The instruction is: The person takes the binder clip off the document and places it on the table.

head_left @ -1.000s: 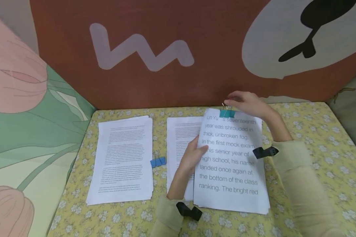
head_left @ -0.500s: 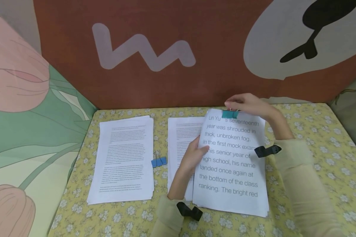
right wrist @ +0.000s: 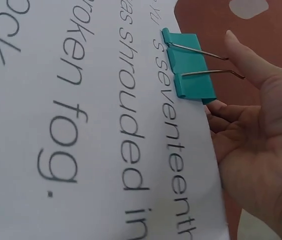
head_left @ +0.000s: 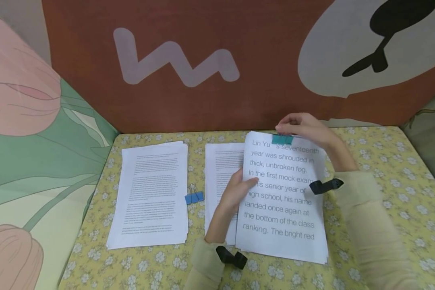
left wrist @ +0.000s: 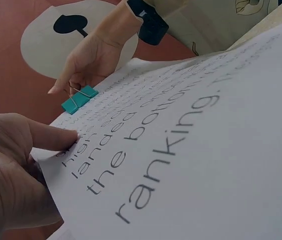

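A teal binder clip (right wrist: 190, 67) is clamped over the top edge of a stack of paper sheets (head_left: 282, 217) with large print. My right hand (head_left: 304, 127) is at the clip, its thumb by the wire handles and its other fingers curled behind, partly hidden by the clip and paper. My left hand (head_left: 235, 189) grips the stack's left edge, thumb on the front and fingers out of sight behind. In the left wrist view the same clip (left wrist: 79, 100) sits beyond my left thumb.
A small-print stack (head_left: 150, 193) lies at the left of the flowered tablecloth (head_left: 159, 262). Another stack (head_left: 221, 193) is partly covered by the held one. Between them stands a blue binder clip (head_left: 194, 197). A brown patterned panel (head_left: 181, 104) rises at the back.
The right fingers shift slightly about the clip, whose wire handles stood more upright earlier. The held stack tilts a little. Its left-hand grip stays the same.
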{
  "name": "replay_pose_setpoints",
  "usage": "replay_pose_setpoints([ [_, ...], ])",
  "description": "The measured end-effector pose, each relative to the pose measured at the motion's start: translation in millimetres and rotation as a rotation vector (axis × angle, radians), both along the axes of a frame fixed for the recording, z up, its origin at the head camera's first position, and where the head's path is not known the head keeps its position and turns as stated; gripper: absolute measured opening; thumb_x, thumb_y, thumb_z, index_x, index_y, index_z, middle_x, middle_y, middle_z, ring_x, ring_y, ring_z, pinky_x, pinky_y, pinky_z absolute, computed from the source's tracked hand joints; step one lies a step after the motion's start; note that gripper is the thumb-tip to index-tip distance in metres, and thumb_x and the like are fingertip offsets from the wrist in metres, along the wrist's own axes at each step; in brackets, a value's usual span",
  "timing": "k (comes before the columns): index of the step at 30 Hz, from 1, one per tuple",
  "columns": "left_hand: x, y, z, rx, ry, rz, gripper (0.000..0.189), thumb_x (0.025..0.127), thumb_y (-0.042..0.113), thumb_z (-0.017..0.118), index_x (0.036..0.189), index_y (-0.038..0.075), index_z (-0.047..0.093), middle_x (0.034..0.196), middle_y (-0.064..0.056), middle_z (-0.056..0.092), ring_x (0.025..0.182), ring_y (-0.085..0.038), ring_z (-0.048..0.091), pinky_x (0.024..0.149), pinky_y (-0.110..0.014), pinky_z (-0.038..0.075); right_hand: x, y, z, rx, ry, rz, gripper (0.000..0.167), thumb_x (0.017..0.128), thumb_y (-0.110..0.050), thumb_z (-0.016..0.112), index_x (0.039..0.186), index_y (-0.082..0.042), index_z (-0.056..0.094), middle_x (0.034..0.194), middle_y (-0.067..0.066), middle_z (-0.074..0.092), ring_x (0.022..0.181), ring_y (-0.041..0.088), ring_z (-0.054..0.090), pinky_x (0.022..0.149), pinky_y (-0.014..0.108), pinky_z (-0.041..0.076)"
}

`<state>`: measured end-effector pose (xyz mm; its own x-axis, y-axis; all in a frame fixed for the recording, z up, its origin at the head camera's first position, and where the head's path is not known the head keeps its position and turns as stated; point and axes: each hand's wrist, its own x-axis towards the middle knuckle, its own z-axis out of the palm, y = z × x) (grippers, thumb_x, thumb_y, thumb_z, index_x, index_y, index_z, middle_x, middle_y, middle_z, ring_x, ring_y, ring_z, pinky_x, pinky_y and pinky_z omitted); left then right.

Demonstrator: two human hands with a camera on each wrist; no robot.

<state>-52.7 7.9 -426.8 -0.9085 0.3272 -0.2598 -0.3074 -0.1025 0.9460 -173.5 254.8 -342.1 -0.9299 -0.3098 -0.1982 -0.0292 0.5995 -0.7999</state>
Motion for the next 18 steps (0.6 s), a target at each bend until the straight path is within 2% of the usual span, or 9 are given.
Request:
replay_pose_setpoints([
  [3,0.0,-0.7,-0.1,-0.001,-0.005,-0.010,0.044,0.101,0.010,0.058,0.144,0.020,0.059,0.110,-0.006,0.074,0.097,-0.025,0.074,0.086,-0.039,0.059,0.9,-3.1,-2.2,0.024,0.026,-0.034,0.050,0.098,-0.049,0.069,0.120,-0.003,0.069,0.109,0.014,0.068,0.097,0.025,0.058,0.082,0.032,0.045],
  [7,0.1,-0.9,-0.2,-0.004,0.003,-0.015,0.044,0.101,0.009,0.057,0.144,0.019,0.059,0.109,-0.006,0.074,0.096,-0.025,0.074,0.085,-0.039,0.059,1.6,-7.0,-6.5,0.039,0.087,-0.089,0.052,0.096,-0.051,0.071,0.115,-0.002,0.069,0.101,0.012,0.067,0.091,0.025,0.059,0.075,0.028,0.046],
  [13,-0.4,1.2,-1.9,-0.007,-0.006,-0.020,0.043,0.101,0.008,0.057,0.143,0.019,0.060,0.109,-0.005,0.074,0.097,-0.025,0.074,0.087,-0.040,0.059,4.2,-7.9,-5.0,-0.043,0.206,-0.247,0.054,0.096,-0.051,0.071,0.111,0.001,0.068,0.097,0.009,0.066,0.086,0.023,0.056,0.070,0.027,0.045],
  [16,0.2,2.5,-2.8,-0.018,-0.011,-0.016,0.043,0.101,0.009,0.057,0.144,0.019,0.059,0.110,-0.005,0.074,0.096,-0.024,0.074,0.087,-0.040,0.059,6.0,-5.5,-1.6,-0.092,0.209,-0.340,0.058,0.095,-0.056,0.070,0.116,-0.002,0.066,0.101,0.004,0.063,0.089,0.021,0.054,0.074,0.029,0.044],
  [18,1.3,2.4,-2.7,-0.029,-0.013,-0.010,0.044,0.102,0.009,0.057,0.145,0.019,0.058,0.110,-0.004,0.073,0.097,-0.024,0.073,0.087,-0.041,0.059,7.4,-3.5,-0.4,-0.125,0.204,-0.372,0.057,0.095,-0.055,0.069,0.120,-0.004,0.065,0.104,0.001,0.062,0.091,0.019,0.054,0.075,0.028,0.047],
])
